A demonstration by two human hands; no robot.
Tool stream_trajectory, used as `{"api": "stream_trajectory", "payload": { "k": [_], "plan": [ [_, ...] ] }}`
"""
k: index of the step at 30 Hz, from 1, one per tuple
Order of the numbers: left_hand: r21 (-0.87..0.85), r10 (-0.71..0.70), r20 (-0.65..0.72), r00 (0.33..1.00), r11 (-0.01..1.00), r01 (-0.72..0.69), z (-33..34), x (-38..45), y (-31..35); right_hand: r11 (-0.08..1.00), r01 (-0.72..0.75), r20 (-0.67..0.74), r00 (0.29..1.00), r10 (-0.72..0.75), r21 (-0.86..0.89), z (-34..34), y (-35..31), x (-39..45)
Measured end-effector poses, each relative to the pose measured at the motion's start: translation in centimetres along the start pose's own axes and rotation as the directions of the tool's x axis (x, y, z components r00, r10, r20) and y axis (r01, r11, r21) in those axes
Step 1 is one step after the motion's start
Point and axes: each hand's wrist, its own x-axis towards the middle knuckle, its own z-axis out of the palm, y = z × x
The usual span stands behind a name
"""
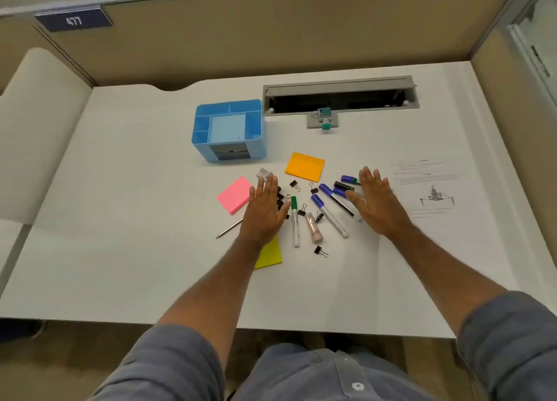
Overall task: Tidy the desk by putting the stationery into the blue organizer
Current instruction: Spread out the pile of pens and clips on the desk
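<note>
head view looks down on a white desk [120,189], with both hands flat and spread above a scatter of stationery, pinching nothing. the left hand [265,211] hovers over a few black clips and the edge of a pink sticky pad [233,194]; the right hand [373,203] covers the ends of some blue-capped markers [328,217]. whether the palms touch what lies under them i cannot tell.

the blue organizer [229,129] stands upright beyond the pile, near the orange sticky pad [305,166], its compartments looking empty. nothing seems stowed yet.

handling, as a judgement: the markers and the green-capped marker [294,221] are light, stiff and round, so they may roll; take each around the middle of the barrel, or gather several side by side. the pencil [229,228] is thin and lies flat, so it is best pinched near one end and tipped up. the binder clips [321,251] are small and hard, easiest lifted by their wire loops or swept into a palm. the yellow sticky pad [269,254], partly under the left forearm, is soft at the edges and should be held by two opposite sides so that sheets do not fan. the small pinkish tube [314,227] looks squashy and wants a gentle hold.
</note>
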Motion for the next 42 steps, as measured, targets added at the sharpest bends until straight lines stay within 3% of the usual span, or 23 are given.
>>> {"api": "stream_trajectory", "payload": {
  "k": [7,16,21,28,42],
  "plan": [
    [0.013,-0.041,0.038,0.998,0.999,0.040,1.0,-0.8,-0.6,0.999,-0.041,0.017,0.999,0.041,-0.032,0.8,1.1,0.1],
    [0.164,-0.187,-0.044,0.981,0.968,0.192,1.6,-1.6,-2.1,0.996,-0.033,-0.067,0.997,0.028,-0.078,1.3,1.8,0.6],
    [0.217,-0.170,-0.034,0.985,0.961,0.173,1.8,-2.1,-3.8,0.994,-0.060,-0.050,0.997,0.056,-0.091,2.2,1.5,0.3],
    [0.189,-0.179,-0.034,0.983,0.965,0.182,2.8,-3.0,-3.9,0.957,-0.035,-0.091,0.996,0.009,-0.289,3.6,0.2,-0.4],
    [0.185,-0.165,-0.035,0.986,0.968,0.169,4.1,-3.5,-4.6,0.941,0.047,-0.059,0.996,-0.071,-0.334,5.3,-2.2,-0.4]
  ]
}}
